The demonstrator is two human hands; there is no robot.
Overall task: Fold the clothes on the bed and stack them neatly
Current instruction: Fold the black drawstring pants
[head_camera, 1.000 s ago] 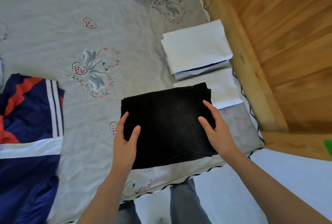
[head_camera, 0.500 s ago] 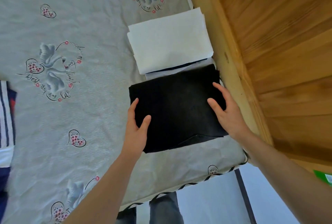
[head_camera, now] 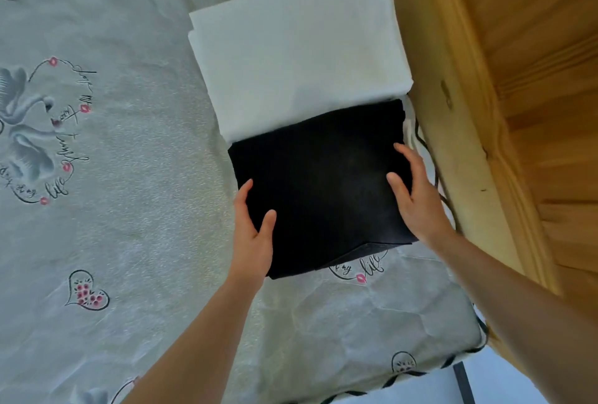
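A folded black garment (head_camera: 323, 190) sits at the right side of the bed, its far edge against the near edge of a folded white stack (head_camera: 297, 60). My left hand (head_camera: 254, 235) grips the garment's near-left corner, thumb on top and the other fingers tucked at the edge. My right hand (head_camera: 417, 199) holds its right edge, thumb and forefinger on top and the rest hidden beneath. Whatever lies under the black garment is hidden.
The grey bedsheet (head_camera: 129, 177) with swan and heart prints spreads to the left. A wooden bed frame (head_camera: 453, 96) runs close along the right of both piles, with wood panelling (head_camera: 534, 47) beyond. The mattress corner and pale floor (head_camera: 485, 381) are at the bottom right.
Both hands carried the black garment away from me and rightward, up to the white stack. It now covers the smaller white piece. The blue, red and white garment has left the view.
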